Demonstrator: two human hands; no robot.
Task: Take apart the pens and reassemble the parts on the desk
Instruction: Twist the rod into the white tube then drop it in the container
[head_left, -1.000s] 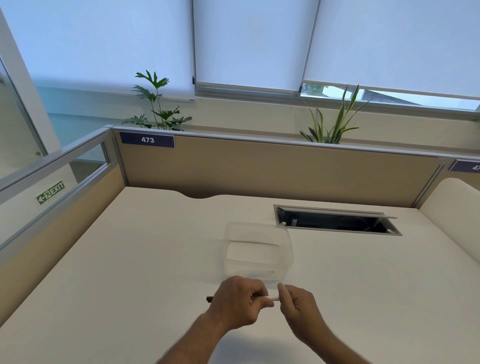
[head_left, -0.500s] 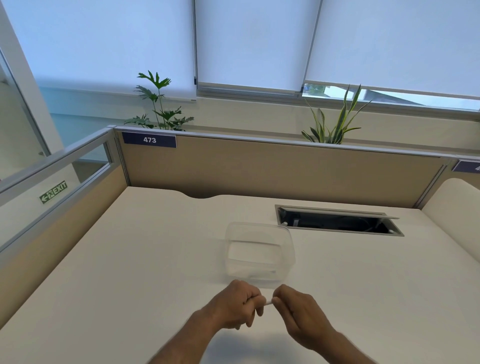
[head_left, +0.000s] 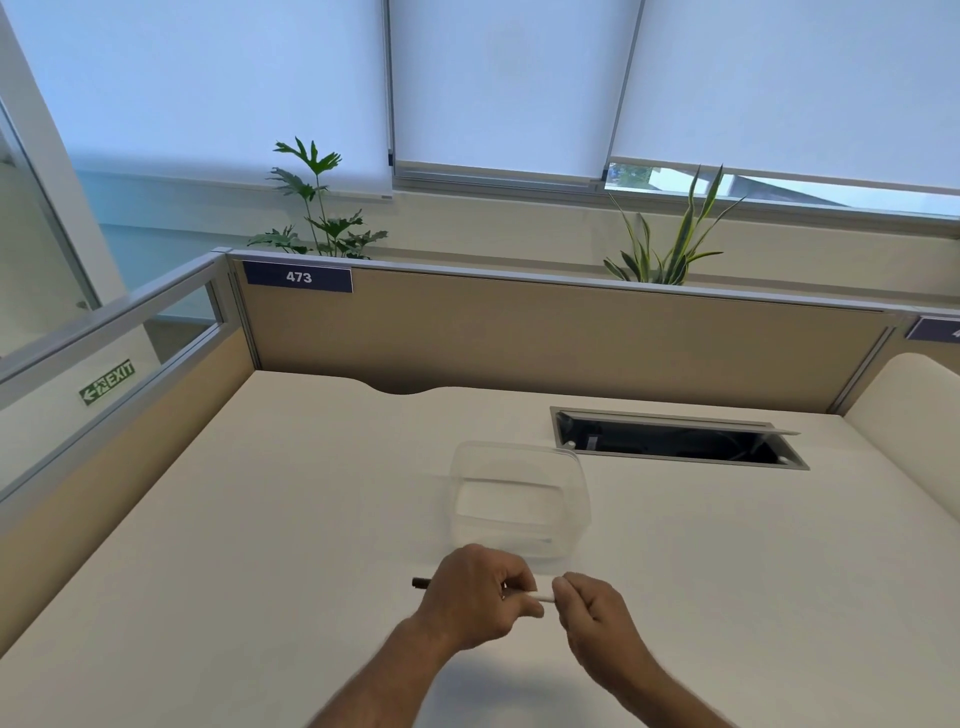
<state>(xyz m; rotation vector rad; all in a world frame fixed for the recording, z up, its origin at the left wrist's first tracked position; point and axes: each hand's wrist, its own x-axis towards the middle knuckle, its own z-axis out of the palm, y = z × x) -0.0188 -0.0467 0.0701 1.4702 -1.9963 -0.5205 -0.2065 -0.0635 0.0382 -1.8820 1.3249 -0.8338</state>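
A pen (head_left: 540, 596) with a white barrel and a dark end is held level just above the desk (head_left: 260, 519), near its front. My left hand (head_left: 475, 597) is closed around the barrel, and the dark tip sticks out to its left. My right hand (head_left: 589, 610) pinches the pen's white right end between thumb and fingers. Most of the barrel is hidden inside my left fist. Just behind my hands stands a clear plastic container (head_left: 519, 499); I cannot tell what lies in it.
An open cable hatch (head_left: 675, 439) is sunk into the desk at the back right. Beige partition panels (head_left: 519, 338) wall the desk at the back and left. Another white surface (head_left: 914, 415) adjoins on the right.
The dark pen tip, hidden half a second ago, shows again left of my left hand. My hands sit slightly further apart, with more white barrel showing between them.
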